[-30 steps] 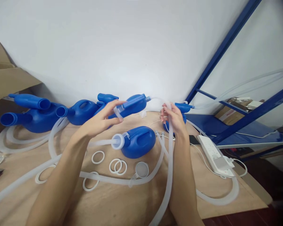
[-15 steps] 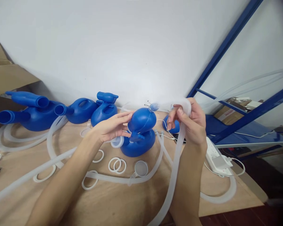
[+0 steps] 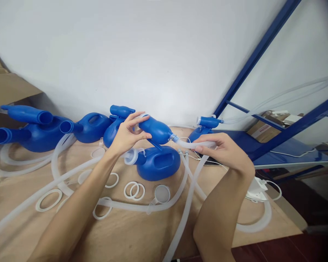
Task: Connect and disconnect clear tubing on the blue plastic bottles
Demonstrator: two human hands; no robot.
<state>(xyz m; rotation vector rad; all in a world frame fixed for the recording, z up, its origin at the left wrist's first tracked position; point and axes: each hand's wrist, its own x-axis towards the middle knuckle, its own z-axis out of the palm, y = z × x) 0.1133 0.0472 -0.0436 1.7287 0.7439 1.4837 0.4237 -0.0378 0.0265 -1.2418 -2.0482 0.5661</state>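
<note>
My left hand (image 3: pixel 131 133) grips the wide end of a small blue bottle-shaped part (image 3: pixel 157 130), thumb below and fingers on top. A translucent hose (image 3: pixel 187 144) with a wire clamp (image 3: pixel 172 137) is joined to the narrow end of that part. My right hand (image 3: pixel 217 147) pinches the hose a short way to the right, and the hose bends down toward the front edge. Below the held part, a blue jug (image 3: pixel 160 163) with a whitish cap (image 3: pixel 131 156) on its spout rests on the wooden table (image 3: pixel 131 233).
More blue jugs (image 3: pixel 91 127) stand at the left near the wall. White rings (image 3: pixel 134 190), a round cap (image 3: pixel 162 194) and hoses lie in front. A power strip (image 3: pixel 257 187) sits at the right, beside a blue rack (image 3: pixel 257 58). An open carton (image 3: pixel 13 87) is far left.
The blue part has turned sideways, its hose end now pointing right. My right hand has lowered, bringing the hose down and straighter. The view has shifted slightly, showing another jug with a hose behind.
</note>
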